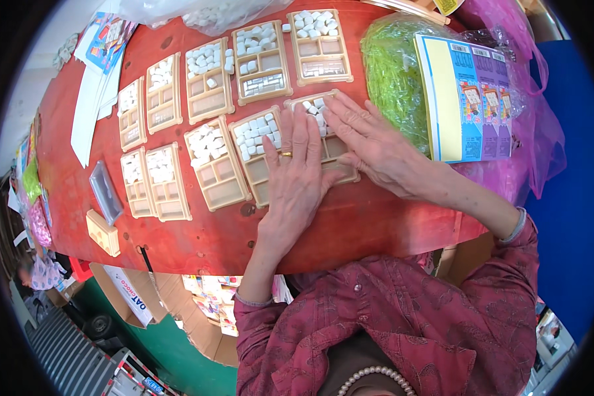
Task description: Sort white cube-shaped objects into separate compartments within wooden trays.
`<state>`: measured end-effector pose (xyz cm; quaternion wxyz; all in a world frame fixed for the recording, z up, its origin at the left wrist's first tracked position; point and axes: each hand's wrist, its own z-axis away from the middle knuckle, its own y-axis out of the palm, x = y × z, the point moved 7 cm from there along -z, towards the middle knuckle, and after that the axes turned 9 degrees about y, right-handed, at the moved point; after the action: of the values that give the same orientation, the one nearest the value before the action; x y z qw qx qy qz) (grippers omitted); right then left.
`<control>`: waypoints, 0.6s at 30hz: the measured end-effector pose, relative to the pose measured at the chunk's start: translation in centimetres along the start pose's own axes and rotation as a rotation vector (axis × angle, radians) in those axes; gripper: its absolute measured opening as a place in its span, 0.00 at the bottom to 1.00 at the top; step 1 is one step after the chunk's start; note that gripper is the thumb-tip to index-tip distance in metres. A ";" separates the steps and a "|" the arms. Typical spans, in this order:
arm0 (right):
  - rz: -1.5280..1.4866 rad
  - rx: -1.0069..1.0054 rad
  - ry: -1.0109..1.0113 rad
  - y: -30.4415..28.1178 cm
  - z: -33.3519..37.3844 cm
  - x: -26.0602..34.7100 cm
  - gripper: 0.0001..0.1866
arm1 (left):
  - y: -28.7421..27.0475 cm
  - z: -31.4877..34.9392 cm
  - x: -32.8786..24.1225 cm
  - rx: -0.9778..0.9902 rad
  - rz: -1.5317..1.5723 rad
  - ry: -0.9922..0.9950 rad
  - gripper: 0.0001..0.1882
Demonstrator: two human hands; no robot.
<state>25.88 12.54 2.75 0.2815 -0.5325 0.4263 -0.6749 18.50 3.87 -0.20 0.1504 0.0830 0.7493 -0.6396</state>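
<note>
My left hand lies with its fingers stretched forward, across the gap between two beige compartment trays. Its fingertips reach the small white blocks in the right tray of the near row. From the right, my right hand spreads its fingers over that same tray, touching the blocks' far edge. Both hands hide much of this tray. Beside my left hand, another beige tray has white blocks laid in rows in its large compartment; its smaller compartments show no blocks.
Several more trays with white blocks stand left and beyond. Far right are green shredded filler, printed cards and a purple plastic bag. At left lie a clear lid, a small beige tray and white sheets.
</note>
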 end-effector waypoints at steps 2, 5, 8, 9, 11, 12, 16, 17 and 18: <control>0.031 0.030 0.003 0.5 -0.2 -0.2 0.36 | 0.3 -0.1 -0.5 0.020 -0.033 0.030 0.50; 0.102 0.035 -0.005 1.4 -0.3 -0.2 0.36 | 0.8 -0.2 -0.6 0.052 -0.075 0.028 0.49; 0.136 0.016 -0.010 1.5 -0.4 -0.1 0.37 | 0.6 -0.4 -0.4 0.040 -0.126 0.023 0.49; 0.131 0.019 -0.003 1.5 -0.5 -0.2 0.37 | 0.5 -0.4 -0.4 0.026 -0.072 0.032 0.47; 0.074 -0.012 0.003 1.2 -0.5 -0.4 0.35 | -0.1 -0.2 -0.2 0.013 -0.016 0.042 0.45; 0.017 -0.043 0.011 0.8 -0.5 -0.5 0.33 | -1.0 0.0 0.3 -0.009 0.089 0.001 0.43; 0.016 -0.234 -0.047 -1.7 -0.1 0.5 0.24 | -3.5 0.6 2.5 -0.130 0.098 -0.032 0.39; -0.006 -0.222 -0.047 -1.5 -0.2 0.7 0.20 | -3.6 0.7 2.8 -0.132 0.095 -0.033 0.39; -0.027 -0.210 -0.048 -1.3 -0.3 0.8 0.16 | -3.6 0.8 3.0 -0.122 0.068 -0.028 0.39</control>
<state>25.43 12.55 4.29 0.2252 -0.5806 0.4806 -0.6175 14.60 2.25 2.04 0.1875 0.0900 0.7815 -0.5882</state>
